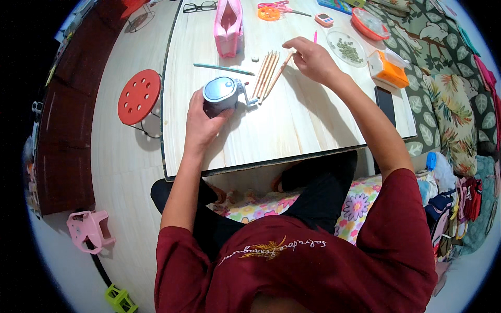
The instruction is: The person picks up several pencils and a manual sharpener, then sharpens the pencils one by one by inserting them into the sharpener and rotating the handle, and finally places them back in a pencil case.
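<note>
My left hand (205, 121) is wrapped round a blue-grey crank pencil sharpener (219, 90) standing on the table. Its crank handle sticks out to the right. Over the table to the right, my right hand (314, 60) has its fingers bent at the upper end of a light wooden pencil (277, 76). That pencil slants away from several similar pencils (265, 73) lying side by side, pointing toward me. Beyond the sharpener lies a teal pencil (223, 68) with a dark tip. Close to it is a small pale eraser-like block (255, 59).
A pink pencil case (228, 44) gapes at the far side, near glasses (200, 7) and pink scissors (284, 8). Toward the right are a clear dish (334, 52) with green bits, an orange tissue pack (387, 70) and a dark phone (385, 104). A red stool (139, 97) stands left.
</note>
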The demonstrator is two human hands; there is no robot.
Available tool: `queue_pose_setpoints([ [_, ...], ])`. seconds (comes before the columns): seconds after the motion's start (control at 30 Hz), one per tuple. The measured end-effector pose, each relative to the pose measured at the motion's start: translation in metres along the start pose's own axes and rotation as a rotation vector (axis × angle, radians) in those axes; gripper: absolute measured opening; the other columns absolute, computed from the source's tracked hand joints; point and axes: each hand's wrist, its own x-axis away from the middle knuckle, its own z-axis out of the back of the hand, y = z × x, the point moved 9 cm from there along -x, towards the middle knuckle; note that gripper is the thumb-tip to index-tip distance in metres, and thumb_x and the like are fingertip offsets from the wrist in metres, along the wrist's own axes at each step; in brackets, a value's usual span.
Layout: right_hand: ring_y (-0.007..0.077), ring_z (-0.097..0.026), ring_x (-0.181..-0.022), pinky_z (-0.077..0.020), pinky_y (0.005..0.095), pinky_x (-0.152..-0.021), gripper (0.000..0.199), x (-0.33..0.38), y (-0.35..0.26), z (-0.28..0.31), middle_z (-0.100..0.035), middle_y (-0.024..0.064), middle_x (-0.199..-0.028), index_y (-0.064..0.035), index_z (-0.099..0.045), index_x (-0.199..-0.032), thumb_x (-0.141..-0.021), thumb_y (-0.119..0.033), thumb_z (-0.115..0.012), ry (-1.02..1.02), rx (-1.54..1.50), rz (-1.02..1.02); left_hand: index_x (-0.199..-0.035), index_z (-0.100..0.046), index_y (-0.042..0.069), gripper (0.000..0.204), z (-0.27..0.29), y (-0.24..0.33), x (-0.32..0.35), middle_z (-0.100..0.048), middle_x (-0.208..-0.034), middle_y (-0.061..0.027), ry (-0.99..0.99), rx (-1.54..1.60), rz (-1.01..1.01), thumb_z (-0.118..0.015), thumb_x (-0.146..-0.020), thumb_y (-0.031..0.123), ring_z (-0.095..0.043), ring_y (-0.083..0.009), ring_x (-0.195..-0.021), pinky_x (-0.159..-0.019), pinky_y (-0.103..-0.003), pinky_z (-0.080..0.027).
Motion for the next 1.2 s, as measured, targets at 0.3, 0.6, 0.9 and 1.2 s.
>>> queue_pose_setpoints([
  [0.3, 0.0297, -0.062, -0.083, -0.0495, 0.0367, -0.072, 0.021, -0.050, -0.069, -0.090, -0.064, 0.0151, -0.093, -0.0029, -0.063, -0.092, -0.078, -0.017, -0.059, -0.417, 0.210, 0.065, -0.116, -0.041, 0.004, 0.066, 0.006, -0.018, 0.011, -0.056, -0.107, -0.0128, -0.009, 0.060, 0.169, -0.078, -0.062, 0.012, -0.056, -0.0243, -0.102, -0.089, -0.033, -0.042],
  [0.6, 0.0320, -0.061, -0.074, -0.0484, 0.0396, -0.065, 0.022, -0.048, -0.064, -0.087, -0.063, 0.0155, -0.075, -0.0027, -0.062, -0.079, -0.070, -0.023, -0.061, -0.512, 0.266, 0.075, -0.127, -0.039, 0.004, 0.072, 0.019, -0.004, 0.044, -0.053, -0.118, -0.0136, 0.115, 0.094, 0.124, -0.075, -0.064, 0.006, -0.052, -0.0246, -0.110, -0.095, -0.034, -0.041],
  [0.9, 0.0305, -0.060, -0.075, -0.0487, 0.0393, -0.064, 0.011, 0.037, -0.008, -0.023, -0.055, 0.0128, -0.085, -0.0021, -0.053, -0.081, -0.074, -0.010, -0.057, -0.577, 0.424, 0.229, -0.122, -0.046, 0.002, 0.067, 0.018, -0.013, 0.046, -0.056, -0.115, -0.0138, 0.133, -0.005, 0.123, -0.076, -0.063, 0.011, -0.055, -0.0259, -0.106, -0.092, -0.034, -0.043],
  [1.2, 0.0262, -0.059, -0.087, -0.0501, 0.0380, -0.068, 0.008, 0.010, 0.009, -0.009, -0.056, 0.0088, -0.095, -0.0061, -0.055, -0.086, -0.081, -0.005, -0.050, -0.036, 0.269, 0.161, -0.119, -0.048, 0.001, 0.063, 0.018, -0.009, 0.045, -0.057, -0.112, -0.0139, 0.126, -0.019, 0.107, -0.076, -0.064, 0.012, -0.056, -0.0255, -0.104, -0.090, -0.034, -0.043],
])
